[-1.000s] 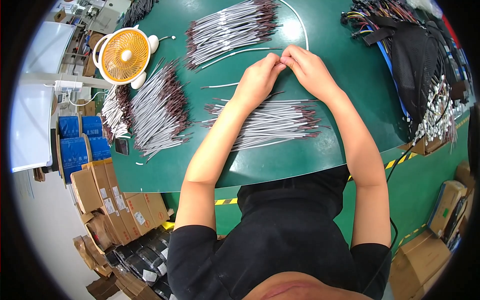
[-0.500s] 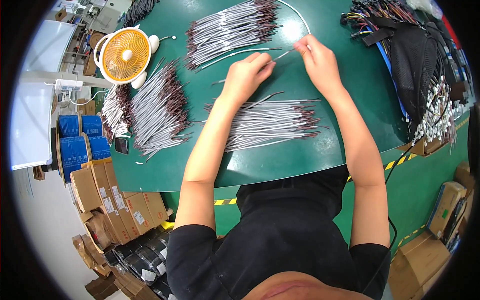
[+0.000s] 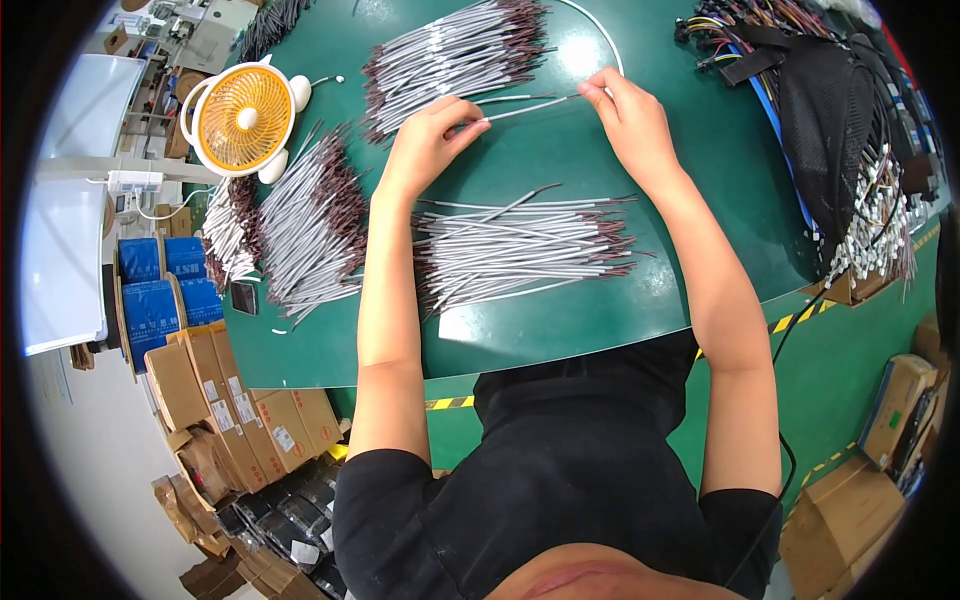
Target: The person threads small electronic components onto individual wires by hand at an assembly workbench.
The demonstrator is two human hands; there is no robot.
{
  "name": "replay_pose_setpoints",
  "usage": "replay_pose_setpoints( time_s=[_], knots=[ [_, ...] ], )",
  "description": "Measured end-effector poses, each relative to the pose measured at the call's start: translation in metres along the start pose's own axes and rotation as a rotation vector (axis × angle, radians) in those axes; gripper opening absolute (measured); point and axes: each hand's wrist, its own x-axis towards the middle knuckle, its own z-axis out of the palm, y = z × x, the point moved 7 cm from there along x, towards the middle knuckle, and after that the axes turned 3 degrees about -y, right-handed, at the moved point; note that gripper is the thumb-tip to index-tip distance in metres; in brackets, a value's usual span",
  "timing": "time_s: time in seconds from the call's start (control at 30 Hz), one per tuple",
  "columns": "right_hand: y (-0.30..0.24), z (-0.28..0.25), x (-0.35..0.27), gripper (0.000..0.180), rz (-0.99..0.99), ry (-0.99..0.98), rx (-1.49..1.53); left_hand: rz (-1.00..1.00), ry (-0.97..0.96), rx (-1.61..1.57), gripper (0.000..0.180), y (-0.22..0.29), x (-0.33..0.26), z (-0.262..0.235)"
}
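Observation:
A thin grey cable stretches between my two hands above the green table. My left hand is closed, pinching it between thumb and fingers at the left end. My right hand is also closed, its thumb and fingertips gripping the cable's dark right end; the very tip is hidden. Just behind my right hand, a white cord curves away to the far edge. Nearer me lies a loose pile of grey cables with brown wire ends. A larger bundle of grey cables rests beyond my left hand.
At the left stand an orange and white fan and another heap of grey cables. A black mesh bag and wire harnesses crowd the table's right side. Cardboard boxes are stacked on the floor at left.
My left hand has moved left, away from my right hand, and more of the grey cable shows between them. My right hand has stayed nearly in place.

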Motion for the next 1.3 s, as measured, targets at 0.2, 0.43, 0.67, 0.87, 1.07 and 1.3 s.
replay_pose_setpoints(
  time_s=[0.2, 0.43, 0.67, 0.87, 1.07, 1.3],
  knots=[
    [0.005, -0.003, 0.001, 0.027, 0.082, -0.004, -0.004, 0.1, 0.086, 0.238, 0.017, -0.021, -0.005, -0.004],
    [0.0, -0.001, 0.0, 0.029, 0.098, -0.048, 0.269, -0.167, 0.311, 0.359, 0.027, -0.034, -0.008, -0.011],
    [-0.019, 0.013, -0.012, 0.038, 0.076, -0.326, 0.203, -0.078, -0.26, -0.127, 0.026, 0.06, -0.001, 0.033],
    [-0.016, 0.014, -0.014, 0.025, 0.048, -0.376, 0.2, 0.015, -0.321, -0.16, 0.014, 0.065, -0.004, 0.043],
    [-0.041, 0.015, -0.014, 0.015, -0.092, -0.36, 0.252, -0.36, -0.183, -0.56, 0.011, 0.045, -0.001, 0.021],
    [-0.052, 0.019, -0.017, 0.013, -0.179, -0.391, 0.252, -0.349, -0.254, -0.827, 0.014, 0.045, -0.003, 0.034]
  ],
)
